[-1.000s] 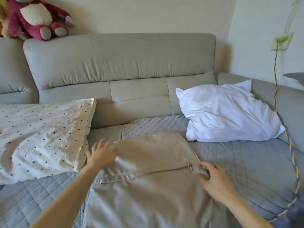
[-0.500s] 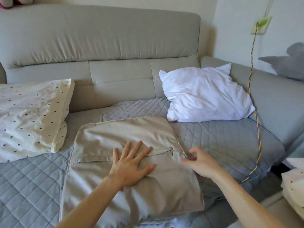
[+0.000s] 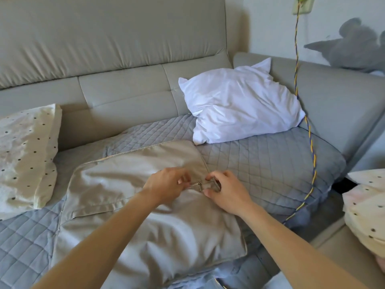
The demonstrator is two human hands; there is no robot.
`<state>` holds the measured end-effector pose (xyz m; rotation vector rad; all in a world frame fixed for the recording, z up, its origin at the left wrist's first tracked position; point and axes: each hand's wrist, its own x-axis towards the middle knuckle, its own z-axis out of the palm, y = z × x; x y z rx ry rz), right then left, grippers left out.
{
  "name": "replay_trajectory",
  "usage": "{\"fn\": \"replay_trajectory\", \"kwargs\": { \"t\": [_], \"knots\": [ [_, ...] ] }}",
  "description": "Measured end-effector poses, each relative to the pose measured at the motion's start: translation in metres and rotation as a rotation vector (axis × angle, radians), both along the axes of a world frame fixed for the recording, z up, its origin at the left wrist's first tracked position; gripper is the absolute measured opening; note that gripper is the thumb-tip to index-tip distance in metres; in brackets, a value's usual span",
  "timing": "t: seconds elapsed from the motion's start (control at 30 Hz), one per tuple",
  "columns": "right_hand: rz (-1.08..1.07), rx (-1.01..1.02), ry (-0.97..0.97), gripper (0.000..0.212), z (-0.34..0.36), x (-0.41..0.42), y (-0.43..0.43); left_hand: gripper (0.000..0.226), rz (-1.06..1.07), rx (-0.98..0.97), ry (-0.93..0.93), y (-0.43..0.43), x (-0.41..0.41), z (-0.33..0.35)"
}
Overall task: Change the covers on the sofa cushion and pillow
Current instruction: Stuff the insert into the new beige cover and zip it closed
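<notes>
A beige cushion [image 3: 129,232] in a zippered cover lies flat on the grey quilted sofa seat [image 3: 260,163] in front of me. Its metal zipper pull [image 3: 199,186] sits near the cushion's right edge. My left hand [image 3: 166,184] pinches the cover fabric just left of the pull. My right hand [image 3: 227,192] grips the cover's corner just right of it. A bare white pillow [image 3: 241,105] leans against the sofa back to the right. A cream polka-dot pillow [image 3: 27,159] lies at the left.
The grey sofa backrest [image 3: 108,38] runs behind. A yellow-and-blue braided cable [image 3: 310,138] hangs from a wall socket [image 3: 303,5] across the seat's right end. A grey plush toy [image 3: 352,44] rests on the right armrest. More polka-dot fabric [image 3: 366,211] sits at the right edge.
My left hand slid from flat on the cushion to the zipper end. My right hand closed on the cover's corner there. The view shifted right and down.
</notes>
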<state>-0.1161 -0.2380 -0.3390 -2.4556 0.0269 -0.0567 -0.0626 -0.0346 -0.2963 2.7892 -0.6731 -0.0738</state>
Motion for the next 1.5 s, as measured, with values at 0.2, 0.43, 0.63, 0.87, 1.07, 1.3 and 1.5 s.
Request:
{"fn": "replay_trajectory", "kwargs": {
  "t": [0.2, 0.43, 0.63, 0.87, 1.07, 1.3, 1.5],
  "knots": [
    [-0.009, -0.026, -0.087, 0.028, -0.009, 0.004, 0.000, 0.012, -0.046, 0.098, -0.186, -0.008, 0.002, -0.003],
    [-0.119, -0.074, -0.178, 0.024, -0.010, 0.011, 0.005, 0.024, 0.100, -0.101, -0.217, -0.016, -0.010, -0.032],
    [0.042, -0.171, -0.405, 0.018, -0.020, 0.021, 0.001, 0.044, 0.173, -0.105, -0.239, -0.025, -0.025, -0.044],
    [0.043, -0.189, -0.414, 0.016, -0.021, 0.025, 0.005, 0.019, 0.236, -0.206, -0.246, -0.025, -0.022, -0.047],
    [-0.015, -0.285, -0.389, 0.019, -0.015, 0.025, 0.013, 0.018, 0.371, -0.203, -0.153, -0.037, -0.021, -0.041],
    [-0.109, -0.373, -0.324, 0.017, -0.005, 0.022, 0.029, 0.019, 0.422, -0.043, -0.114, -0.006, -0.025, -0.023],
    [-0.118, -0.565, -0.391, 0.010, -0.007, 0.018, 0.038, 0.013, 0.509, 0.041, -0.113, 0.106, -0.048, -0.006]
  ]
}}
